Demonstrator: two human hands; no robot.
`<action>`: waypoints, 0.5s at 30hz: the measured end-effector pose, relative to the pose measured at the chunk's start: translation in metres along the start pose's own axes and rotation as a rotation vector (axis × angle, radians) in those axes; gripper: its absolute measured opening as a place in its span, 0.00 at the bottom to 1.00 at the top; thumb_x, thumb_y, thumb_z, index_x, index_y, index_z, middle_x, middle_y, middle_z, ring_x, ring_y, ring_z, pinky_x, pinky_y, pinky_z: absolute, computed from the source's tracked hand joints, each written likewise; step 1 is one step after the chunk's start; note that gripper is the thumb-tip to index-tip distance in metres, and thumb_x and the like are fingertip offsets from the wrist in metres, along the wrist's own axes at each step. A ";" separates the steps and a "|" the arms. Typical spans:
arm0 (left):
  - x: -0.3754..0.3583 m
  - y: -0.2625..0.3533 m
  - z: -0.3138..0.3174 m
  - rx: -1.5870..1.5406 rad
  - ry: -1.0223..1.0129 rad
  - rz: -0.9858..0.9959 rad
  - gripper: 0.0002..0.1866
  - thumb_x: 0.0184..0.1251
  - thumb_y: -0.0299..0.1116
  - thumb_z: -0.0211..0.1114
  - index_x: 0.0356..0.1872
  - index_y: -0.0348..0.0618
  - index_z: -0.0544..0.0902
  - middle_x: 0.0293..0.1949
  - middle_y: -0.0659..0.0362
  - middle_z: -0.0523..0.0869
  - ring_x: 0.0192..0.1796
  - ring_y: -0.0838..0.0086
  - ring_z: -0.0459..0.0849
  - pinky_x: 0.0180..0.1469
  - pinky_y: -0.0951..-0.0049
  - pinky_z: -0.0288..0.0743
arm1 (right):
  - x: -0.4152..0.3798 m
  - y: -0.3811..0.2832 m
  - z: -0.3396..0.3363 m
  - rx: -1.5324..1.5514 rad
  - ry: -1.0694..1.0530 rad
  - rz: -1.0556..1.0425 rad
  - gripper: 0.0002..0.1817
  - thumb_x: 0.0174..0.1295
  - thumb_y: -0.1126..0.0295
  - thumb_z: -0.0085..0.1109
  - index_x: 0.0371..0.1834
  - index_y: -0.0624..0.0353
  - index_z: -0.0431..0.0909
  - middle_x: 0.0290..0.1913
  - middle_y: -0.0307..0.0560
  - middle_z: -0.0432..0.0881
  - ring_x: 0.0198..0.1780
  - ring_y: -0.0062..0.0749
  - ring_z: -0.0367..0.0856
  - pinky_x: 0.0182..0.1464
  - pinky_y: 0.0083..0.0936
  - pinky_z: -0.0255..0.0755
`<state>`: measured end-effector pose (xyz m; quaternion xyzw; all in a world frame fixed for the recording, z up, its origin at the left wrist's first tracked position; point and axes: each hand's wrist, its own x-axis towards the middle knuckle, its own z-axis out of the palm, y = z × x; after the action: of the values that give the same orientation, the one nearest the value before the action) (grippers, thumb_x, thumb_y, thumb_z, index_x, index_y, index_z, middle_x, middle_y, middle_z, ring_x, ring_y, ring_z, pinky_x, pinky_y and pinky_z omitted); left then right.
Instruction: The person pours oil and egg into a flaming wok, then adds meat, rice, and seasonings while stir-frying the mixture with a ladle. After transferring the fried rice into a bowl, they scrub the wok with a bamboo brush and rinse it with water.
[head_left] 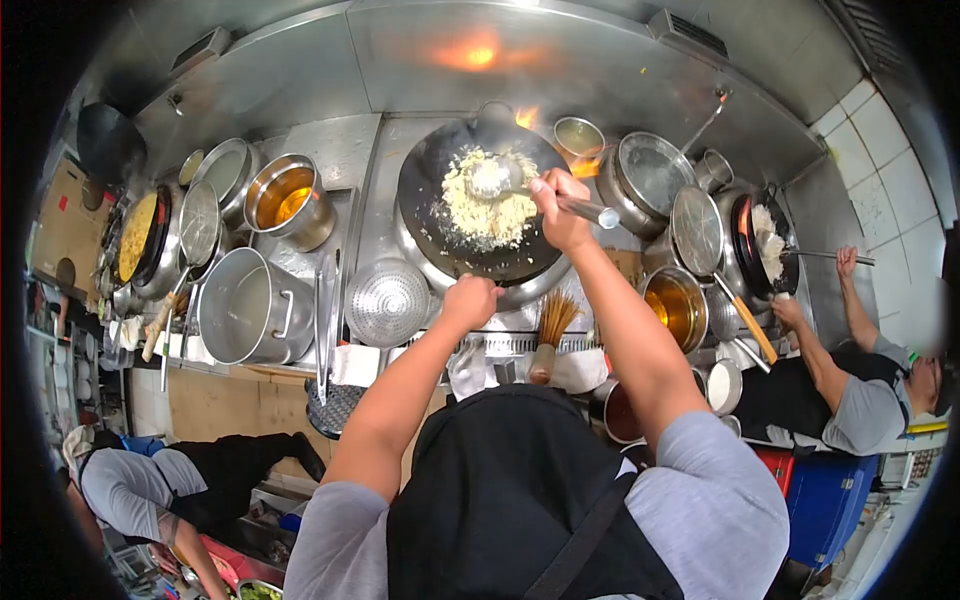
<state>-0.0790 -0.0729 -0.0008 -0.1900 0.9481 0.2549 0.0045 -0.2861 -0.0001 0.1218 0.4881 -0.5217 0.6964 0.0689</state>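
Fingers of the right hand (563, 205) are closed round the handle of the ladle (488, 178), which looks stiff and light; its far part is best left alone, being probably hot. Left hand (472, 302) has its fingers curled tight on the near edge of the wok (422, 200), likely heavy and best gripped there. Inside lies loose, crumbly food (492, 222), soft and easy to spill.

Black apron (500, 500), grey sleeves (715, 490)

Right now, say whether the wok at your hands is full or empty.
Partly full: pale food lies in the wok, dark metal bare around it.
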 end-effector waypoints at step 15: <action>0.001 0.009 0.001 -0.003 -0.013 -0.040 0.23 0.82 0.50 0.59 0.39 0.43 0.92 0.43 0.48 0.94 0.55 0.49 0.88 0.57 0.49 0.84 | 0.002 0.018 0.017 0.130 0.043 0.249 0.20 0.75 0.74 0.60 0.24 0.55 0.64 0.22 0.39 0.76 0.25 0.20 0.71 0.29 0.22 0.65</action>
<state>-0.0829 -0.0658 0.0027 -0.2075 0.9436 0.2575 0.0155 -0.2873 -0.0223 0.1113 0.4081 -0.5305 0.7420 -0.0386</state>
